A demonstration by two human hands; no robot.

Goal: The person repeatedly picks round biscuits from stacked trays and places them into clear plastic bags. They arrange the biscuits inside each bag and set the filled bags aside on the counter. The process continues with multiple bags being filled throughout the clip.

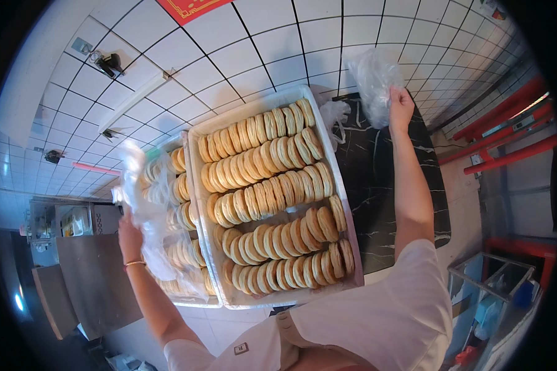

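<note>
My left hand (130, 240) is closed on a clear plastic sheet (158, 232), which is bunched up and hangs over a second tray of round flatbreads on the left. My right hand (401, 106) grips a crumpled clear plastic bag (375, 83), raised above the far end of the black table. Between my arms stands a white tray (195, 167) with several rows of golden flatbreads (263, 195) set on edge. The left tray's flatbreads (179, 185) show only partly beneath the plastic.
A black marbled table (377, 198) carries another clear plastic bag (335, 117) beside the tray. White wall tiles (254, 55) rise behind. Red metal bars (501, 139) and a glass-sided case (492, 278) stand at right. A steel cabinet (99, 278) is at left.
</note>
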